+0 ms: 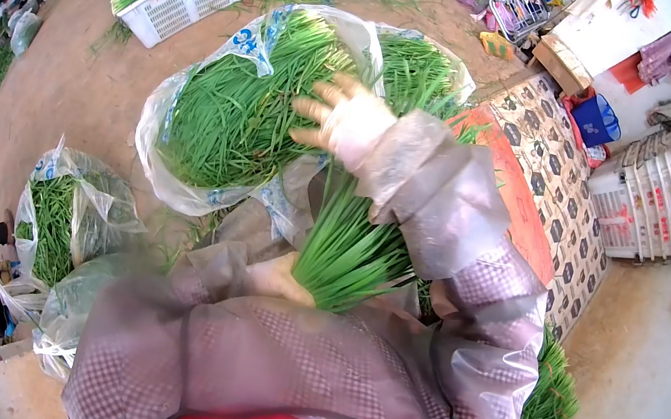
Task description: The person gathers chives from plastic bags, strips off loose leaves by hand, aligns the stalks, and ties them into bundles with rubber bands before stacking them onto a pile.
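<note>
Right hand: open, fingers spread leftward; contact with greens unclear. Left hand: appears closed on near-left side of green bundle, fingers partly hidden; bundle's long axis roughly near-far. Bundle lies to near side of right hand. Loose greens in plastic bag: left of right hand, which is nearer to them than left hand.

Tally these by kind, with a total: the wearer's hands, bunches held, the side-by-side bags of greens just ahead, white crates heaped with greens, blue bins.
Hands: 2 (left hand, right hand)
Bunch held: 1
Bags: 2 (near bag, far bag)
White crate: 1
Blue bin: 1
Total: 7
</note>
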The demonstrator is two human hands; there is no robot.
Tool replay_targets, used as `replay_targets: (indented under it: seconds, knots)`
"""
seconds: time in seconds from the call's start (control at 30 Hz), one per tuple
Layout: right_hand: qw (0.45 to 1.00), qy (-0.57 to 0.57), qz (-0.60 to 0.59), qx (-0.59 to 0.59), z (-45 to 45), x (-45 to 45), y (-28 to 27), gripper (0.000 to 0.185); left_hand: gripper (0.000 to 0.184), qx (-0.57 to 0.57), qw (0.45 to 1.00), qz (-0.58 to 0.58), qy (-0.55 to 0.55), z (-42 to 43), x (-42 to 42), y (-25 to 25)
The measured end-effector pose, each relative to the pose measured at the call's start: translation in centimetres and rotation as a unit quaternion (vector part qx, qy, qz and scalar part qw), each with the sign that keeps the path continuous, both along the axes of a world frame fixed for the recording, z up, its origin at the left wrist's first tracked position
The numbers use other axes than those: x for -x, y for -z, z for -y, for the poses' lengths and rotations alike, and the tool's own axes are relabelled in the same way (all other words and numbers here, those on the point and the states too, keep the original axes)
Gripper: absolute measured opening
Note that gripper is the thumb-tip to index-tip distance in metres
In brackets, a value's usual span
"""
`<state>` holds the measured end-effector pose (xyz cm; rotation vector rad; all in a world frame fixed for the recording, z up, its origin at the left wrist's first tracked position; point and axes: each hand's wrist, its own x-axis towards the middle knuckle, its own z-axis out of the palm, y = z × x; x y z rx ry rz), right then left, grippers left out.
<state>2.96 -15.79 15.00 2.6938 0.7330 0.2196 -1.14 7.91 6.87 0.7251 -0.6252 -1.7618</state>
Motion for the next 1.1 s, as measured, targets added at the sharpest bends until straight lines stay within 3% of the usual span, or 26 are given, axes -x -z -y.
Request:
replay_targets:
  seconds: [0.03, 0.1, 0.13, 0.23, 0.3, 0.37, 0.4, 0.43, 0.47, 0.5, 0.57, 0.6, 0.63, 0.7, 0.73, 0.77, 0.8, 0.83, 0.87, 0.93, 1.0, 1.03, 1.07, 1.1]
  knots:
    - [0.993, -0.005, -0.083, 0.079, -0.5, -0.4, 0.1, 0.032, 0.085, 0.0, 1.0, -0.015, -0.017, -0.1, 0.2, 0.0]
    - [0.946, 0.149, -0.258, 0.13, -0.6, -1.0, -0.2, 0.017, 0.087, -0.002, 0.999, -0.029, -0.029, -0.2, 0.2, 0.0]
    - [0.968, 0.198, -0.152, 0.039, 1.2, -0.7, 0.0, 0.013, 0.088, 0.008, 1.0, -0.016, -0.025, -0.2, 0.2, 0.1]
    - [0.918, 0.34, -0.035, -0.202, 6.5, 0.4, -2.6, 0.014, 0.091, 0.019, 0.999, -0.025, -0.024, -0.9, -0.1, 2.4]
    - [0.902, 0.192, 0.187, -0.338, 9.0, 2.3, -3.6, 0.011, 0.093, 0.018, 0.998, -0.045, -0.027, -0.7, -0.3, 1.7]
    - [0.808, 0.303, 0.256, -0.436, 11.9, 3.5, -5.2, 0.016, 0.083, -0.126, 0.982, -0.131, -0.053, 0.3, 0.0, -2.2]
    - [0.725, 0.373, 0.216, -0.537, 13.4, 4.8, -6.9, 0.018, 0.081, -0.175, 0.97, -0.157, -0.061, 0.5, 0.0, -2.7]
    - [0.668, 0.36, 0.229, -0.609, 14.9, 6.8, -8.7, 0.022, 0.085, -0.087, 0.995, -0.052, -0.012, 0.0, -0.4, -1.5]
    - [0.662, 0.254, 0.242, -0.663, 17.3, 9.0, -9.1, 0.023, 0.089, 0.006, 0.998, 0.055, 0.019, -0.5, -0.8, -0.3]
    - [0.628, 0.167, 0.271, -0.71, 18.6, 10.7, -10.0, 0.021, 0.089, 0.033, 0.997, 0.061, 0.019, -0.7, -1.1, -0.2]
    - [0.597, 0.26, 0.352, -0.673, 15.5, 14.4, -12.8, 0.04, 0.089, 0.029, 0.999, 0.028, 0.014, -0.8, -1.2, 0.0]
    - [0.618, 0.312, 0.361, -0.624, 14.9, 16.4, -13.5, 0.043, 0.089, 0.015, 1.0, 0.003, 0.006, -0.7, -1.3, -0.1]
    - [0.607, 0.324, 0.343, -0.64, 13.3, 18.2, -13.8, 0.053, 0.089, 0.003, 1.0, -0.017, 0.001, -0.7, -1.3, -0.2]
    - [0.604, 0.389, 0.228, -0.657, 10.9, 21.8, -13.3, 0.045, 0.089, -0.015, 0.999, -0.045, -0.012, -0.6, -1.4, -0.3]
    - [0.627, 0.411, 0.124, -0.649, 11.5, 24.6, -11.1, 0.041, 0.089, -0.021, 0.998, -0.053, -0.017, -0.7, -1.4, -0.2]
    - [0.607, 0.432, -0.039, -0.666, 10.8, 26.0, -9.9, 0.037, 0.089, -0.025, 0.998, -0.06, -0.024, -0.7, -1.4, -0.2]
    - [0.714, 0.323, -0.193, -0.59, 11.4, 27.1, -6.8, 0.034, 0.089, -0.03, 0.997, -0.064, -0.028, -0.7, -1.4, -0.1]
    - [0.596, 0.386, -0.281, -0.646, 8.1, 26.6, -5.7, 0.036, 0.089, -0.032, 0.997, -0.067, -0.034, -0.7, -1.3, 0.0]
    - [0.655, 0.38, -0.34, -0.558, 5.8, 26.1, -4.0, 0.046, 0.088, -0.036, 0.997, -0.066, -0.036, -0.8, -1.4, 0.4]
    - [0.59, 0.339, -0.491, -0.544, 2.4, 24.6, 2.3, 0.063, 0.086, -0.048, 0.996, -0.066, -0.043, -1.0, -1.5, 1.0]
    - [0.586, 0.221, -0.502, -0.597, -1.0, 23.1, 5.0, 0.076, 0.085, -0.053, 0.996, -0.062, -0.041, -0.7, -1.4, 0.2]
    - [0.538, 0.163, -0.469, -0.681, -2.3, 22.9, 8.7, 0.08, 0.084, -0.06, 0.996, -0.06, -0.043, -0.6, -1.3, -0.1]
    - [0.498, 0.092, -0.43, -0.748, -3.7, 21.6, 7.6, 0.087, 0.083, -0.062, 0.996, -0.049, -0.03, -0.8, -1.6, 0.8]
    - [0.5, 0.104, -0.407, -0.757, -4.3, 21.0, 6.7, 0.083, 0.083, -0.06, 0.997, -0.046, -0.024, -0.5, -1.5, 0.2]
